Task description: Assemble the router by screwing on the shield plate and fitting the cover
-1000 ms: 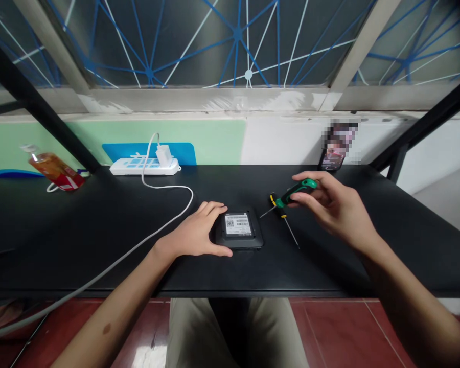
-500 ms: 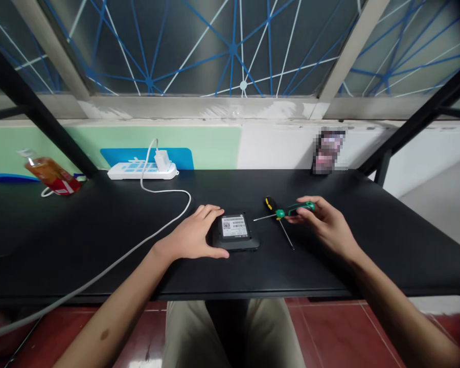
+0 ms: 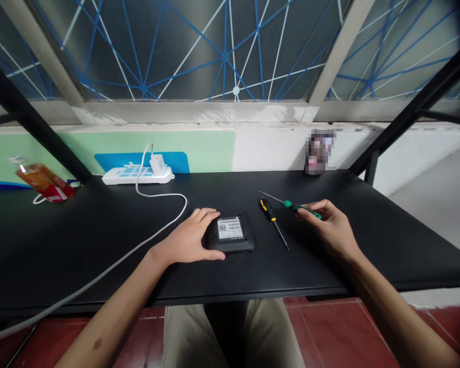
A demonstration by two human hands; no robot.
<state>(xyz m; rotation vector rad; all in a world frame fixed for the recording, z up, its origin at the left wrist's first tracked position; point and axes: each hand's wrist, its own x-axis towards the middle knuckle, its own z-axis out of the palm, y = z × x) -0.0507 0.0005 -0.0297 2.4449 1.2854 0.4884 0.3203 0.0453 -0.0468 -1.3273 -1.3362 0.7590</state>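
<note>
Right hand (image 3: 335, 227): we see thumb and fingers pinched together on the handle of a green-and-black screwdriver (image 3: 289, 204), shaft pointing left and away from those fingertips. Left hand (image 3: 189, 239): thumb and fingers spread wide, holding the black device (image 3: 233, 244) by its near and far edges, its white label (image 3: 230, 229) face up just right of the fingers. Between both hands we note a yellow-and-black screwdriver (image 3: 272, 219) lying on the black tabletop (image 3: 230, 278). Beyond the left fingers, a white power strip (image 3: 126, 176); well to their left, a tilted bottle (image 3: 46, 181).
</note>
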